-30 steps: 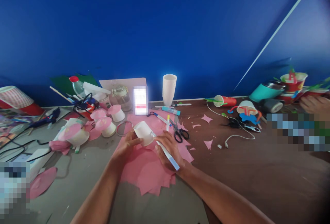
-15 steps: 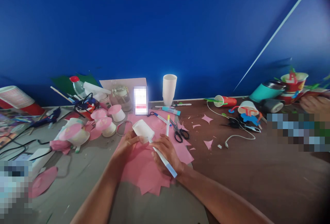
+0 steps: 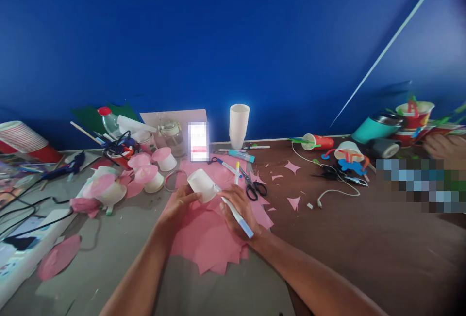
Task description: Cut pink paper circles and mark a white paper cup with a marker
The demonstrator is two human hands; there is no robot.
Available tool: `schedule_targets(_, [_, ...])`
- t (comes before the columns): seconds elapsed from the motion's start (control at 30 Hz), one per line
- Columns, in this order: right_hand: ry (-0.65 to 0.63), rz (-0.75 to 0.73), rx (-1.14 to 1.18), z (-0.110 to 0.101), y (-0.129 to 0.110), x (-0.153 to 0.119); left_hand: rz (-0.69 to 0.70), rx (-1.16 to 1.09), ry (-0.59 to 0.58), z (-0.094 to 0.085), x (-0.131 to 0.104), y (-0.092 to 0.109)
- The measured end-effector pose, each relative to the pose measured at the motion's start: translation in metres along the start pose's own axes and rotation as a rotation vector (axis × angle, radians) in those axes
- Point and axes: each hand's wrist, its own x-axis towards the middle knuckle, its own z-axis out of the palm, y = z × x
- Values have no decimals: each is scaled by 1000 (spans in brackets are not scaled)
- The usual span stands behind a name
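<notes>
A white paper cup [image 3: 202, 185] lies tilted on its side in my left hand [image 3: 182, 205], thumb along its near wall. My right hand [image 3: 238, 209] grips a white marker with a pale blue end [image 3: 238, 218]. The marker's tip points at the cup's right side; whether it touches cannot be told. Under both hands spreads a pile of pink paper [image 3: 207, 248] with jagged edges. Just beyond my right hand lie black-handled scissors [image 3: 256, 190] and a yellow-ended marker [image 3: 237, 173].
A stack of white cups [image 3: 239, 126] stands by the wall, right of a lit phone [image 3: 198, 142]. Several cups with pink paper tops [image 3: 149, 176] sit at left. Pink scraps [image 3: 293, 203], a white cable [image 3: 337, 191] and another person's hand [image 3: 446, 147] are at right.
My right hand and the marker have shifted slightly up and right, with the marker's tip moving along the cup's side. My left hand keeps hold of the cup, which has turned slightly.
</notes>
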Motion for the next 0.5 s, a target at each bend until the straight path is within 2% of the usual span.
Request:
schedule_targets(0.2, [-21,16,-2,1,1,0,-21,-19,28,3,-2,1])
schedule_targets(0.4, [7,-32,0,4,2,0,2,-15,-6,1,0,1])
schedule_targets(0.5, [-35,-21,9,6,2,-3,1,-26,26,0,1,1])
